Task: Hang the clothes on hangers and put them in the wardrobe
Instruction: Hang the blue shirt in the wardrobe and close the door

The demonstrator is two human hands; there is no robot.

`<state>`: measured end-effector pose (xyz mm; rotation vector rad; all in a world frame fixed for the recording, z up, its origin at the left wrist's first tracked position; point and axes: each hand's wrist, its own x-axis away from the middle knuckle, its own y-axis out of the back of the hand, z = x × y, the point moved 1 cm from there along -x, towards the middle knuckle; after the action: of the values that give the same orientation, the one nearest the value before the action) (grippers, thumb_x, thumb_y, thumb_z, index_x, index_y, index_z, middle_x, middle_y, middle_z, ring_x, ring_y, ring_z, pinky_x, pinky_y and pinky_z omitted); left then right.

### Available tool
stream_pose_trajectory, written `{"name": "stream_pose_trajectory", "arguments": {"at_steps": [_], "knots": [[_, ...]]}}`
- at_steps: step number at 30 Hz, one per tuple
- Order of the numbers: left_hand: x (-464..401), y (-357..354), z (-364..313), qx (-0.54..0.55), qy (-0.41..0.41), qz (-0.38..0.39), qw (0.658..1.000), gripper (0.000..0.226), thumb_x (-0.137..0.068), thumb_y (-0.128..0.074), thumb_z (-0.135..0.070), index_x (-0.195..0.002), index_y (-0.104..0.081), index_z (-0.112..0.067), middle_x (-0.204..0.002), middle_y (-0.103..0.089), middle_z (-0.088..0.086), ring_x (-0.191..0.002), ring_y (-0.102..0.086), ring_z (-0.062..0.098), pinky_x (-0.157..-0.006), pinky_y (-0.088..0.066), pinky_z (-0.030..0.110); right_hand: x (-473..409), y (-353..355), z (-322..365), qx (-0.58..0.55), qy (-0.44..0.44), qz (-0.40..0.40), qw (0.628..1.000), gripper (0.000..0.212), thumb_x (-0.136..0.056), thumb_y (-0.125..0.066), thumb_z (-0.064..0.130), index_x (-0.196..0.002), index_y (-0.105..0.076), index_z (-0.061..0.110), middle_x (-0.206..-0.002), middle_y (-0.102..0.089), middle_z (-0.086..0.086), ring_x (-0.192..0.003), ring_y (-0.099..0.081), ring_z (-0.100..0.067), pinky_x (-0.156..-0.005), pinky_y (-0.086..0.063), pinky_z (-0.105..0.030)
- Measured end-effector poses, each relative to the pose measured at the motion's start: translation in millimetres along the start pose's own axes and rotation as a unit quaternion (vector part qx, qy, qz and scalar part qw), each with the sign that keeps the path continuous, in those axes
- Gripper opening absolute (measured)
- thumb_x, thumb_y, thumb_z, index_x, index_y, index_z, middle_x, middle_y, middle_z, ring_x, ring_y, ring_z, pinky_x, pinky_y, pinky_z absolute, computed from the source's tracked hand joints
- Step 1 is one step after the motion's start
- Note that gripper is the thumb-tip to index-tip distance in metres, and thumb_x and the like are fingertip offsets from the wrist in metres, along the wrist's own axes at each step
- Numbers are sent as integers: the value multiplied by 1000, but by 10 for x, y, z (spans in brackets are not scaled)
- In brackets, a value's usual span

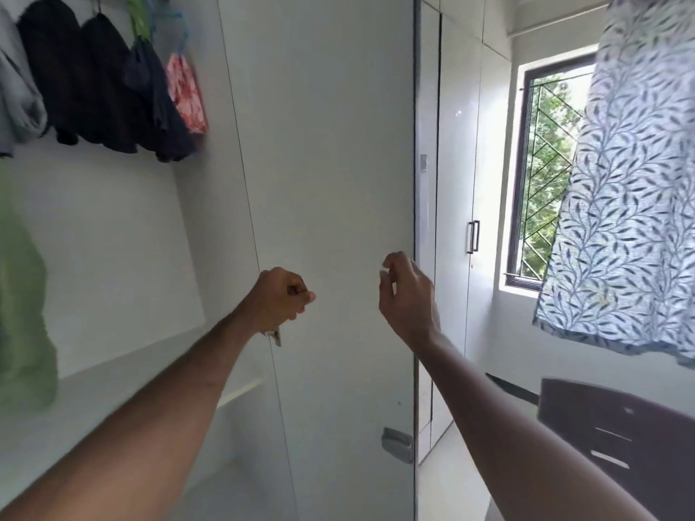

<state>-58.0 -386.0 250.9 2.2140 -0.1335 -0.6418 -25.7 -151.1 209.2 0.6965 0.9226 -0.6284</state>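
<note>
The left hand (280, 298) is being held in a fist with something small and metal (too small to name) poking out below. The right hand (408, 295) is being held loose and empty by the wardrobe door (338, 182). Clothes (105, 80) are already being kept on hangers, up and left of both hands.

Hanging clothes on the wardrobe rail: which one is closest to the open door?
The pink-and-white patterned garment, last on the right of the rail beside the door panel. The rest, a grey one and several dark ones, hang further left.
</note>
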Motion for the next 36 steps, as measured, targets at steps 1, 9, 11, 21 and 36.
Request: {"name": "stream_pose_trajectory", "arguments": {"at_steps": [1, 9, 11, 21, 36], "knots": [[4, -57, -9, 2, 0, 5, 1000, 24, -91, -71, -16, -68, -67, -10, -64, -70, 7, -45, -61, 6, -46, -46, 16, 84, 54, -43, -11, -16, -31, 999, 18, -89, -59, 3, -104, -55, 11, -87, -53, 5, -76, -56, -25, -67, -46, -33], [198, -269, 142, -8, 38, 2, 999, 22, -92, -71, -20, -71, -69, -12, -68, -73, 6, -51, -67, 12, -56, -57, 30, 698, 16, -564, -44, -181, 14, 982, 23, -99, -57, 20, -120, -61, 14, -105, -62, -1, -94, -60, -23, -84, -52, -44], [281, -288, 203, -7, 44, 3, 999, 22, -91, -71, -19, -71, -69, -11, -67, -72, 6, -53, -68, 16, -60, -57, 30, 764, 14, -580, -54, -194, 22, 979, 20, -100, -56, 22, -115, -65, 12, -98, -67, 0, -90, -62, -20, -85, -52, -41], [706, -221, 524, 5, 74, 12, 997, 21, -91, -72, -17, -75, -70, -3, -68, -72, 11, -51, -64, 15, -62, -55, 26, 992, 65, -329, -30, -216, 46, 975, 19, -99, -60, 27, -107, -67, 11, -95, -74, -3, -89, -68, -24, -79, -52, -35], [1952, 657, 1472, 7, 109, 28, 994, 24, -90, -71, -14, -68, -68, -5, -64, -71, 11, -44, -60, 9, -51, -49, 17, 2086, -671, 1381, -96, -9, 88, 991, 33, -97, -62, 29, -128, -63, 19, -136, -45, -4, -117, -52, -15, -92, -49, -40]]}}
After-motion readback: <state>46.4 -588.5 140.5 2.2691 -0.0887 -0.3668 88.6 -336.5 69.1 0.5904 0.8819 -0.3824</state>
